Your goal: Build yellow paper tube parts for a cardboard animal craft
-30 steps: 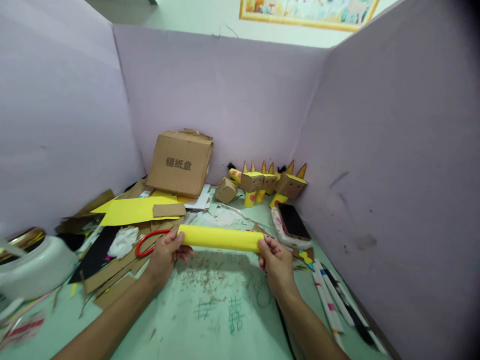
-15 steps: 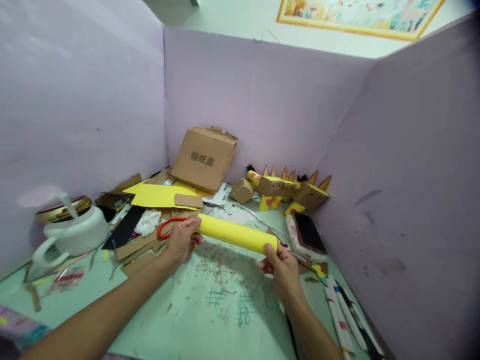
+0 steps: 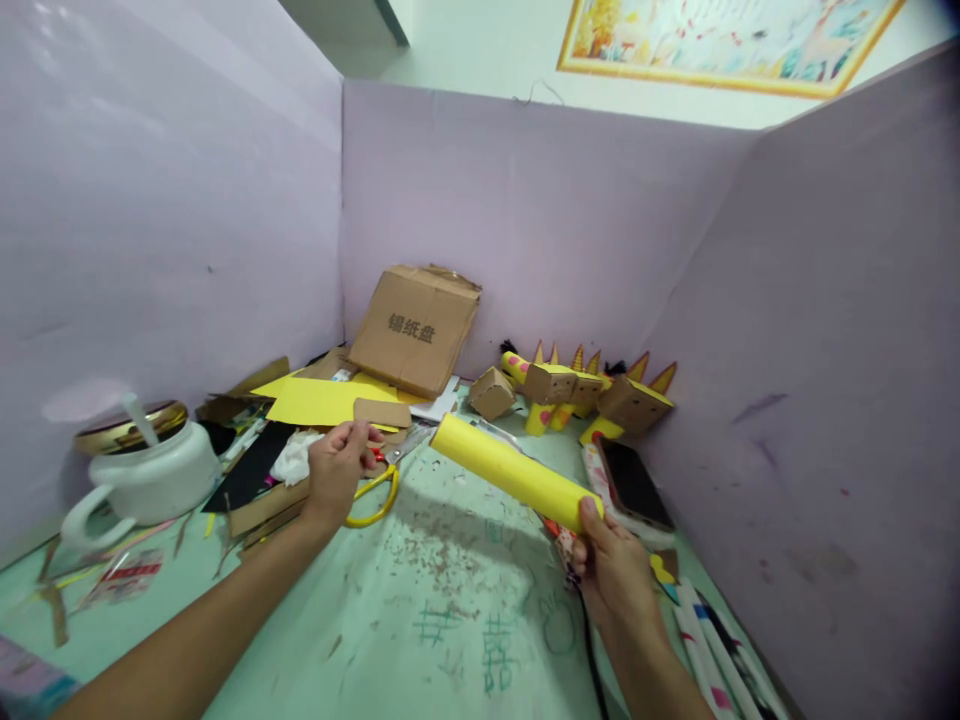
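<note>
A yellow paper tube (image 3: 514, 470) is gripped at its lower right end by my right hand (image 3: 616, 560), thumb on top. The tube slants up to the left above the table, its other end free. My left hand (image 3: 341, 470) is closed near the scissors (image 3: 379, 492), fingertips pressed together; whatever it may hold is too small to make out. The scissors have red and yellow handles, partly behind that hand. Behind it lie yellow paper sheets (image 3: 319, 402) and a small brown cardboard piece (image 3: 381, 413).
A cardboard box (image 3: 415, 330) leans at the back. Giraffe-like cardboard figures (image 3: 634, 402) stand at the back right, near a phone (image 3: 636, 482). White pens (image 3: 712, 640) lie at the right edge. A white mug (image 3: 154, 475) stands left.
My left hand has let go of the tube's left end and moved slightly left. My right hand has carried the tube to the right. The scissors show more fully.
</note>
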Motion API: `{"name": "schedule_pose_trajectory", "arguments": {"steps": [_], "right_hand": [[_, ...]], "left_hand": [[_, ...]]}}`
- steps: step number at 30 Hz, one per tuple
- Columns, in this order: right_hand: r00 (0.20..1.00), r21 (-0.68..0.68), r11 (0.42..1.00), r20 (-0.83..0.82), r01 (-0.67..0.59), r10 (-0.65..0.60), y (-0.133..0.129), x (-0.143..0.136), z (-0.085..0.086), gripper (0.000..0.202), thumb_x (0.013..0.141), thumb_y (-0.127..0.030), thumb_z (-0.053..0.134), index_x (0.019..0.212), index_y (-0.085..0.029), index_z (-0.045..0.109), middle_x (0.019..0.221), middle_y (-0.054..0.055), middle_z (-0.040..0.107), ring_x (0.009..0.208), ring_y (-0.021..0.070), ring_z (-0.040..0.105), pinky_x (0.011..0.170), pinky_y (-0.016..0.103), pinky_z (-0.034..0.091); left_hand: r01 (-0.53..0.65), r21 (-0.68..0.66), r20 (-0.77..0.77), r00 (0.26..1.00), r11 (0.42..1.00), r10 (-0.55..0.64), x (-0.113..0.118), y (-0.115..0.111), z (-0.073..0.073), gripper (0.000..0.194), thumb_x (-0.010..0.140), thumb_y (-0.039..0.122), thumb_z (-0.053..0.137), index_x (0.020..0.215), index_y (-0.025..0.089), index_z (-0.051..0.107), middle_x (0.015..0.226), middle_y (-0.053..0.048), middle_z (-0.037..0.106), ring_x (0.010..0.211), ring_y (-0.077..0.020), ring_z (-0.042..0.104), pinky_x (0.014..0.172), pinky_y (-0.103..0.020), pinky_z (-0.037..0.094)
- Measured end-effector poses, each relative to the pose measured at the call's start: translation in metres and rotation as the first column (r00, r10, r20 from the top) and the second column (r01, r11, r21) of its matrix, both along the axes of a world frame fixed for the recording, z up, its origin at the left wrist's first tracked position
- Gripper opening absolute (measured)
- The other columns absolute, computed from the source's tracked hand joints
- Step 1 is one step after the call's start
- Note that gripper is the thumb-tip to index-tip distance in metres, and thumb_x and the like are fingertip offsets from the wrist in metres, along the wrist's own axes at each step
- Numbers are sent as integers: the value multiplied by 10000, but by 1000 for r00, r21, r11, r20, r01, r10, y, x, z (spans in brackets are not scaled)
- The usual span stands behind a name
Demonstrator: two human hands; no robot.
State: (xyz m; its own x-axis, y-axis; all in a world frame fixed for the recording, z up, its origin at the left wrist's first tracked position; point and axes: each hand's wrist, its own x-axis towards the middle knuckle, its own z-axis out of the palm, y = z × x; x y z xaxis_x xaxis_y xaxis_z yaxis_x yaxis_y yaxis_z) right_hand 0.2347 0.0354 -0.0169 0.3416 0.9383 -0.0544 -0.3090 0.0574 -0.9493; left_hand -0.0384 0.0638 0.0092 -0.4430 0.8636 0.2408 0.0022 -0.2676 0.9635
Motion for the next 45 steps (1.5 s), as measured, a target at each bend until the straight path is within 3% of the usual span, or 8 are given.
{"name": "schedule_pose_trajectory", "arguments": {"steps": [3,7,10,15,19,27,39,45], "right_hand": [[1000,-10,1000,-16,0,0,0,0,-1,377,617,-478,704,664,-163,502,311,-99,400,296,27,289,299,129,206],[1000,-27,1000,-14,-9,9,-1,-4,-1,399,605,-499,710,662,-164,502,310,-101,380,297,30,282,291,129,195],[999,-31,999,0,-35,35,-3,-9,3,403,579,-482,735,662,-150,524,346,-101,385,296,22,276,283,128,178],[993,-11,993,9,-120,120,-8,-14,12,460,551,-474,758,812,-127,605,514,-61,519,324,27,380,302,136,262],[966,39,990,227,-137,125,-8,-8,12,447,573,-468,752,823,-118,631,520,-2,599,455,122,548,421,204,418],[922,70,998,386,-4,-23,-8,-6,1,452,650,-572,645,755,-133,632,334,-28,514,292,107,431,330,201,308],[900,67,998,436,-16,-15,-8,-6,3,466,673,-570,620,812,-125,638,332,-38,499,303,110,433,349,208,324],[895,98,994,446,-58,8,-7,-7,-1,474,618,-538,688,843,-122,655,559,49,665,497,199,624,480,272,473]], "left_hand": [[145,10,-53,988,989,-144,4,-8,5,277,726,412,569,757,142,624,482,20,569,429,-94,482,432,-196,373],[335,-25,-75,939,942,-336,20,-19,10,391,638,408,659,921,140,625,850,-75,662,662,-181,613,470,-245,466],[401,-73,-11,915,913,-403,29,-22,11,455,596,402,688,962,141,620,803,-57,649,685,-202,615,468,-261,486],[351,-127,53,936,928,-347,30,-18,3,301,569,384,719,700,120,658,610,-19,628,456,-119,548,464,-236,445],[364,-144,133,928,920,-347,28,-17,-2,402,561,493,707,681,113,648,589,-49,649,493,-136,569,482,-242,464],[364,-183,149,929,913,-340,31,-13,-14,497,489,587,718,567,110,601,408,-40,580,370,-132,521,354,-223,408],[467,-147,197,878,872,-437,29,-15,-7,312,499,329,782,703,121,673,666,-49,659,595,-166,589,491,-247,494],[479,-110,286,855,871,-433,26,-14,-6,385,481,307,779,795,111,670,736,-62,671,699,-188,611,658,-286,498]]}}
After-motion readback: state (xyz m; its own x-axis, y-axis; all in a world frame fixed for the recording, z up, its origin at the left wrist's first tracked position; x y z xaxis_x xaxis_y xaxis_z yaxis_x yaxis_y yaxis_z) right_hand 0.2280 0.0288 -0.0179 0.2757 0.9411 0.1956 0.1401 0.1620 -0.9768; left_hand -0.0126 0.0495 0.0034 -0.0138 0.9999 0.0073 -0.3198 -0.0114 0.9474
